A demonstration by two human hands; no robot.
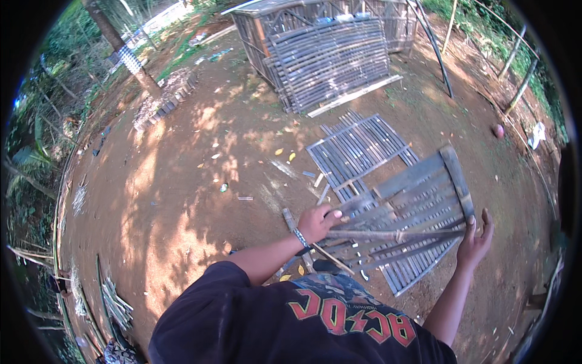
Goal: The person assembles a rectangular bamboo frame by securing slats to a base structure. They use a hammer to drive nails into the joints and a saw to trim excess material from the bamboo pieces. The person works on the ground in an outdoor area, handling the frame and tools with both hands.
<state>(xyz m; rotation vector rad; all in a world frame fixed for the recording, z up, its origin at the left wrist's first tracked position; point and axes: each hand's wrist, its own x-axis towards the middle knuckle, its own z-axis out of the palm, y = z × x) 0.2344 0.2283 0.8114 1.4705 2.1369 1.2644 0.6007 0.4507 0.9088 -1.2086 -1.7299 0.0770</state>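
Observation:
My left hand (315,224) is closed on the left edge of a dark slatted bamboo panel (418,188), with its thumb on top. Tilted in front of my body, the panel has a broad crosspiece along its right end. My right hand (474,244) is at that crosspiece's lower corner; its thumb touches the edge while the fingers stand apart and stretched out. A thin bamboo pole (400,235) runs across between my hands, below the panel. Some slats look smeared by motion.
Other slatted panels (357,148) lie on the dirt ground ahead. Beyond them, a stack of bamboo panels (333,64) leans against a bamboo hut (248,30). A tree trunk (124,51) rises at the far left. Split bamboo strips (115,303) lie at the near left.

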